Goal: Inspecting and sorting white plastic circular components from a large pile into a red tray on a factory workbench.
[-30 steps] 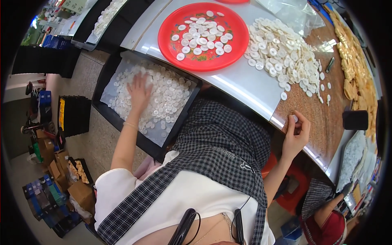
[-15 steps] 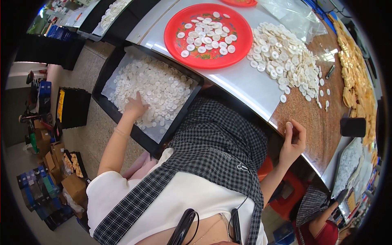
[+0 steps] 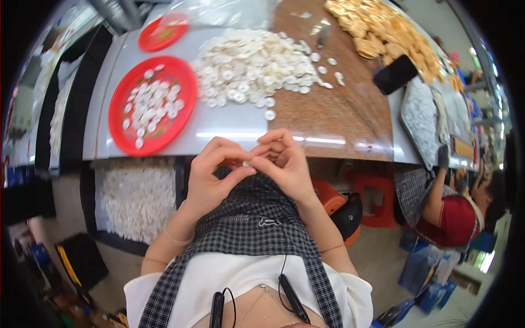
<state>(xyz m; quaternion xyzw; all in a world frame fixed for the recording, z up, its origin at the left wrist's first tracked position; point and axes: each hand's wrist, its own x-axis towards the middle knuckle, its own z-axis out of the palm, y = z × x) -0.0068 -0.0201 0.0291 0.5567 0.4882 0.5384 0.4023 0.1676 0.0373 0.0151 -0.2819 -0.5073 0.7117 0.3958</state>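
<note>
My left hand [image 3: 214, 174] and my right hand [image 3: 285, 165] meet in front of my apron, just off the table's front edge. Between the left thumb and fingertips shows a small white disc [image 3: 245, 163], mostly covered by the fingers. The right thumb and fingers are closed against the same spot; what they grip is hidden. Beyond them spreads a heap of white round discs [image 3: 254, 65] on the table. A red plate [image 3: 116, 117] to the left carries more such discs. Below it, a black tray [image 3: 90, 205] lined with white sheet holds a thick layer of them.
A smaller red plate [image 3: 145, 41] and a clear plastic bag [image 3: 224, 13] lie at the back. At right are a black phone [image 3: 395, 75], a pile of golden packets [image 3: 383, 33] and a tray of pale pieces [image 3: 420, 117]. A co-worker in red [image 3: 451, 221] sits far right.
My left hand has come out of the disc-filled tray and moved right to meet my right hand, which has moved left. The view has turned towards the table.
</note>
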